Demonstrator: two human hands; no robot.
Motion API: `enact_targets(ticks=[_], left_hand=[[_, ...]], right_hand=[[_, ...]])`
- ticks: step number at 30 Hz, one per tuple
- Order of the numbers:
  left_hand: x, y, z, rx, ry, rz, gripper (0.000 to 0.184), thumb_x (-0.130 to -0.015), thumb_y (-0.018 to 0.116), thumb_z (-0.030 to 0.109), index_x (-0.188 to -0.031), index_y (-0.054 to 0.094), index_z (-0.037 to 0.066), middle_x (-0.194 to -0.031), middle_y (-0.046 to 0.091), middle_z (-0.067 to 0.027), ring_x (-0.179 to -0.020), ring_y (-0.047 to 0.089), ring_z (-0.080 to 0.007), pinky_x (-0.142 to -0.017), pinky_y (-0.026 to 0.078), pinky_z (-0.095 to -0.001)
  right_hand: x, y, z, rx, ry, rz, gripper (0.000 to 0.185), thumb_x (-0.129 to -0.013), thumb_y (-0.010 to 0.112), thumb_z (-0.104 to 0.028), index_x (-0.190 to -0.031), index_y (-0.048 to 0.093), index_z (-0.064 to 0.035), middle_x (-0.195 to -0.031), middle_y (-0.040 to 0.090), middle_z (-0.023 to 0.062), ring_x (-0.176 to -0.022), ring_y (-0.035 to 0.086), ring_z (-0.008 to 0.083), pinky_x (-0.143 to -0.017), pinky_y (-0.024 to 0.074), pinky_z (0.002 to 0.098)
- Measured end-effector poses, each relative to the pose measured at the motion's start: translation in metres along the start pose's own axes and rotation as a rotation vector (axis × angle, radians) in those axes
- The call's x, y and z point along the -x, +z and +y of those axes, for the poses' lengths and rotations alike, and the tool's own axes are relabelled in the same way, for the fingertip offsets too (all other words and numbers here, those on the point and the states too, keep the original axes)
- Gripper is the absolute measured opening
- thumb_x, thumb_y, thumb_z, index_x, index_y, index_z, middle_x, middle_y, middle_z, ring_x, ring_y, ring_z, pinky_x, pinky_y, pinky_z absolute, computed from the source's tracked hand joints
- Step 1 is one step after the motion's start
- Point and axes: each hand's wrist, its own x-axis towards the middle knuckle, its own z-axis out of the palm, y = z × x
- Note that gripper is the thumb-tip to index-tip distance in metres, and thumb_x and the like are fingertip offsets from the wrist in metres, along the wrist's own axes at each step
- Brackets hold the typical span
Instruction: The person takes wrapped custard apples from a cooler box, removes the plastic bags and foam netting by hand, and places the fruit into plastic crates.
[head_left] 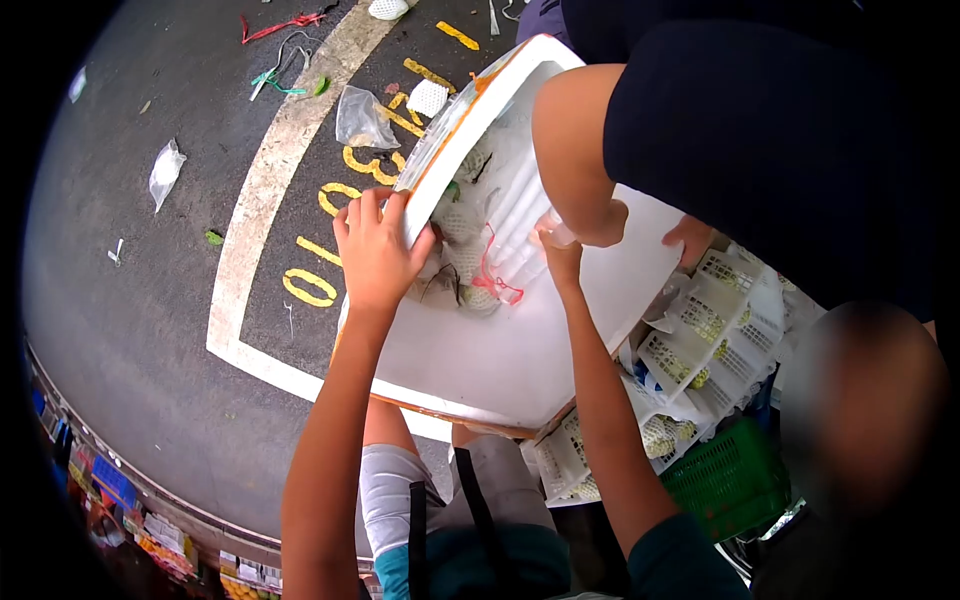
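My left hand (378, 250) is closed over the left rim of a large white foam box (470, 370), thumb inside and fingers on the outer side. Inside the box, my right hand (562, 255) is closed at the edge of a bundle of white foam sleeves (515, 225); a bit of pale, translucent material shows at its fingertips, too small to name. A co-worker's hand (602, 222) reaches in right beside it. Red plastic string (492, 285) and several foam fruit nets (462, 225) with dark stems lie in the box's left part.
Another hand (690, 240) rests at the box's right edge. White plastic baskets (690, 335) with netted fruit and a green crate (730, 475) stand at the right. Plastic bags (365, 118) and string litter the asphalt. The co-worker's body crowds the upper right.
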Motion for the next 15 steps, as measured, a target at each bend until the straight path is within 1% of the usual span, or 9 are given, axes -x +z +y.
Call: enact_targets(ticks=[1,3,4,6,8,9,12,13,15], left_hand=[[0.0,0.0,0.0,-0.002,0.004,0.006,0.039,-0.062,0.065,0.025,-0.095,0.054,0.007,-0.093,0.049,-0.0065,-0.09,0.046,-0.024,-0.084,0.033,-0.0409],[0.001,0.001,-0.001,0.009,0.01,0.018,0.039,-0.062,0.065,0.025,-0.095,0.054,0.007,-0.093,0.049,-0.0065,-0.09,0.046,-0.024,-0.084,0.033,-0.041],[0.0,0.001,-0.002,0.017,0.015,0.025,0.039,-0.061,0.065,0.025,-0.095,0.054,0.007,-0.092,0.05,-0.0065,-0.09,0.046,-0.0241,-0.084,0.033,-0.041],[-0.002,0.0,-0.003,0.004,0.022,0.033,0.04,-0.061,0.065,0.025,-0.094,0.054,0.007,-0.092,0.05,-0.0066,-0.089,0.046,-0.0241,-0.083,0.033,-0.0409],[-0.001,0.0,-0.002,-0.006,0.017,0.025,0.04,-0.061,0.065,0.026,-0.094,0.054,0.007,-0.092,0.05,-0.0066,-0.089,0.046,-0.024,-0.083,0.033,-0.0407],[-0.002,-0.002,-0.001,-0.008,0.02,0.028,0.04,-0.061,0.065,0.026,-0.094,0.054,0.007,-0.092,0.05,-0.0067,-0.089,0.046,-0.024,-0.084,0.033,-0.0407],[-0.003,-0.001,-0.002,-0.021,0.021,0.016,0.04,-0.061,0.065,0.026,-0.094,0.054,0.007,-0.093,0.049,-0.0065,-0.089,0.046,-0.0238,-0.084,0.033,-0.0407],[-0.003,-0.001,-0.002,-0.017,0.021,0.016,0.04,-0.061,0.065,0.026,-0.094,0.054,0.007,-0.093,0.049,-0.0064,-0.089,0.046,-0.0236,-0.084,0.033,-0.0407],[-0.003,-0.001,-0.001,-0.01,0.016,0.015,0.041,-0.06,0.065,0.026,-0.095,0.054,0.007,-0.093,0.049,-0.0061,-0.09,0.047,-0.0231,-0.085,0.033,-0.0407]], right_hand=[[0.003,0.001,0.002,0.005,-0.013,0.029,0.022,-0.072,0.062,-0.009,-0.091,0.057,0.0021,-0.082,0.061,0.0081,-0.064,0.055,0.0132,-0.048,0.0427,0.0249],[0.007,0.0,0.001,-0.048,0.004,0.042,0.024,-0.072,0.061,-0.008,-0.093,0.057,0.0018,-0.082,0.06,0.0083,-0.064,0.055,0.0132,-0.047,0.0424,0.0247],[0.006,-0.002,-0.001,-0.228,0.177,0.014,0.026,-0.072,0.062,-0.01,-0.096,0.057,0.0017,-0.082,0.06,0.0087,-0.066,0.055,0.0136,-0.05,0.043,0.0256],[0.0,-0.001,-0.006,-0.415,0.344,-0.026,0.029,-0.072,0.062,-0.011,-0.098,0.058,0.0016,-0.083,0.06,0.0092,-0.069,0.056,0.014,-0.052,0.0436,0.0264],[-0.002,-0.011,-0.022,0.051,0.346,-0.063,0.029,-0.07,0.062,-0.017,-0.092,0.052,-0.0006,-0.08,0.059,0.0104,-0.075,0.056,0.021,-0.073,0.0426,0.0301],[-0.002,-0.009,-0.015,0.174,0.202,-0.032,0.033,-0.071,0.061,-0.02,-0.097,0.054,-0.0016,-0.086,0.062,0.012,-0.08,0.057,0.024,-0.073,0.0429,0.0313],[-0.009,-0.012,-0.007,0.217,0.27,-0.11,0.037,-0.071,0.061,-0.02,-0.102,0.054,-0.0025,-0.093,0.062,0.0125,-0.086,0.057,0.0265,-0.075,0.0426,0.0332],[-0.011,-0.012,-0.017,0.166,0.248,-0.095,0.034,-0.07,0.062,-0.021,-0.095,0.059,0.0019,-0.09,0.06,0.0152,-0.083,0.056,0.0265,-0.075,0.0421,0.032],[-0.016,-0.007,-0.013,0.203,0.241,-0.031,0.036,-0.07,0.063,-0.023,-0.094,0.057,0.0024,-0.09,0.06,0.0153,-0.084,0.056,0.027,-0.076,0.0418,0.032]])
